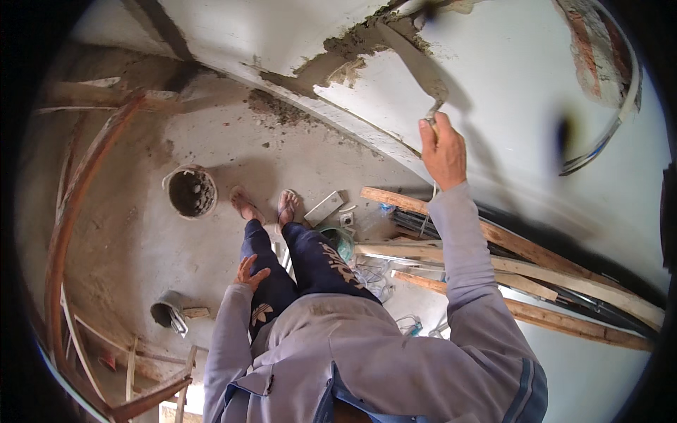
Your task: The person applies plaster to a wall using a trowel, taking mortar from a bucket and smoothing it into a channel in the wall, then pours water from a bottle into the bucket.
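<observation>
My right hand [445, 151] is closed round the handle of a pointed trowel [414, 62], reaching up to the white wall [493, 42]. The blade lies against or very close to a patch of wet grey mortar [345, 46], which runs ragged-edged along the wall. Down by my left thigh, my left hand [250, 273] holds nothing, its fingers spread apart. On the floor ahead of my feet and to the left stands a bucket [192, 192] with grey mortar inside.
Long wooden planks [543, 254] and dark bars lie along the wall at right. A smaller bucket [168, 310] sits at lower left, near a wooden frame [77, 183]. Cables [620, 120] hang by exposed brick. Crumbled mortar [282, 109] lies at the wall's foot.
</observation>
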{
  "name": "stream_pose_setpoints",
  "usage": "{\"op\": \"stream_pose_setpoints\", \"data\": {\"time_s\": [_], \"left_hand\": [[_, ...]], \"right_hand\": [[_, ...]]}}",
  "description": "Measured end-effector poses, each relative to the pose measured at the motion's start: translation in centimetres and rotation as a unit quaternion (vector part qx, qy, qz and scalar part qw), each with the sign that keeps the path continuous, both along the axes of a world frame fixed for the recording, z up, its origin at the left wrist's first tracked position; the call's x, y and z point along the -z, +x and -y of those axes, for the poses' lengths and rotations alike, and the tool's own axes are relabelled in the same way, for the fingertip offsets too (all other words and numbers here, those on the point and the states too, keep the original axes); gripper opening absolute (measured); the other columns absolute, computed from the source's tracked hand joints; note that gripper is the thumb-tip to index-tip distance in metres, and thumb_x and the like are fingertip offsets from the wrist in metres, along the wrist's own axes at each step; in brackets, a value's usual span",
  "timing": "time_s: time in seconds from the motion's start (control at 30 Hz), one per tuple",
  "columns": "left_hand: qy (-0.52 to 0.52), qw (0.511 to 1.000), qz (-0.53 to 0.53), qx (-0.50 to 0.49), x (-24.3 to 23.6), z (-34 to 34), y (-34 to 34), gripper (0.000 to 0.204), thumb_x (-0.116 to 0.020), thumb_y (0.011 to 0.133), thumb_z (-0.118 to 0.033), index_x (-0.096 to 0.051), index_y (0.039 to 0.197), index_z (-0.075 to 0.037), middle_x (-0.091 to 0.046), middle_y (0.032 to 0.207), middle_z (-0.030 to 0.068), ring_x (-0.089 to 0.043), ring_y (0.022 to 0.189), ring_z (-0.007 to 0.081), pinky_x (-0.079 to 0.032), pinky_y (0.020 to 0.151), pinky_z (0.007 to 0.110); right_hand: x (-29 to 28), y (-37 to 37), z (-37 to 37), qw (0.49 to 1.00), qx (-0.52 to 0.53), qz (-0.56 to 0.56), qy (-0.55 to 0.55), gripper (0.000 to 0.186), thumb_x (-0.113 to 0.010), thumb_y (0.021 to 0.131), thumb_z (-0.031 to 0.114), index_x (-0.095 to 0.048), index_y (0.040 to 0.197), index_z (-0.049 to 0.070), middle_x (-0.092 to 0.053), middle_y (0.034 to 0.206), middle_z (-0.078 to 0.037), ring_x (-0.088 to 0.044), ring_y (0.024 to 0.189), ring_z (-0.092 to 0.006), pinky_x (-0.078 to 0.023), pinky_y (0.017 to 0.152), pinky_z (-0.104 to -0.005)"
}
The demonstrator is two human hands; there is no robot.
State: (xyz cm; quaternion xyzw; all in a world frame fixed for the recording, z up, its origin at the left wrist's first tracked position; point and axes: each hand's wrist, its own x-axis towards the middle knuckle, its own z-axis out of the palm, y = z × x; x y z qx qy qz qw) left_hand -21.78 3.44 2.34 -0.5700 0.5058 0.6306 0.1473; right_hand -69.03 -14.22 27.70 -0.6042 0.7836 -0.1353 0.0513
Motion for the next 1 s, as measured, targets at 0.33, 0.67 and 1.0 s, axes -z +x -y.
{"op": "stream_pose_setpoints", "data": {"time_s": [0.33, 0.67, 1.0], "left_hand": [[0.069, 0.949, 0.161, 0.263, 1.9, 4.8, -4.2, 0.105, -0.073, 0.056, -0.059, -0.027, 0.143, -0.024, -0.002, 0.152, 0.0146, -0.023, 0.136, 0.0318, -0.027, 0.108, 0.043], [-0.006, 0.961, 0.244, 0.131, 4.3, 3.0, -7.5, 0.067, -0.066, 0.063, -0.038, -0.050, 0.127, -0.025, -0.028, 0.146, 0.0018, -0.036, 0.124, 0.0339, -0.037, 0.101, 0.044], [-0.012, 0.958, 0.266, 0.107, 4.2, 3.1, -8.5, 0.065, -0.064, 0.062, -0.038, -0.052, 0.125, -0.025, -0.032, 0.144, 0.0019, -0.036, 0.125, 0.0326, -0.037, 0.101, 0.044]], "right_hand": [[-0.3, 2.6, -1.3, 0.995, 0.053, 0.083, 0.010, 0.018, -0.052, 0.090, 0.016, -0.050, 0.093, -0.001, -0.056, 0.065, -0.016, -0.057, 0.055, -0.0300, -0.043, 0.052, -0.0369], [4.0, 2.6, -1.7, 0.970, 0.121, 0.206, 0.055, 0.020, -0.046, 0.093, 0.018, -0.051, 0.099, 0.000, -0.056, 0.063, -0.013, -0.058, 0.054, -0.0263, -0.043, 0.052, -0.0353], [4.4, 3.7, -0.9, 0.959, 0.112, 0.260, 0.029, 0.022, -0.047, 0.093, 0.020, -0.052, 0.100, -0.001, -0.051, 0.060, -0.011, -0.051, 0.049, -0.0207, -0.039, 0.049, -0.0334]]}}
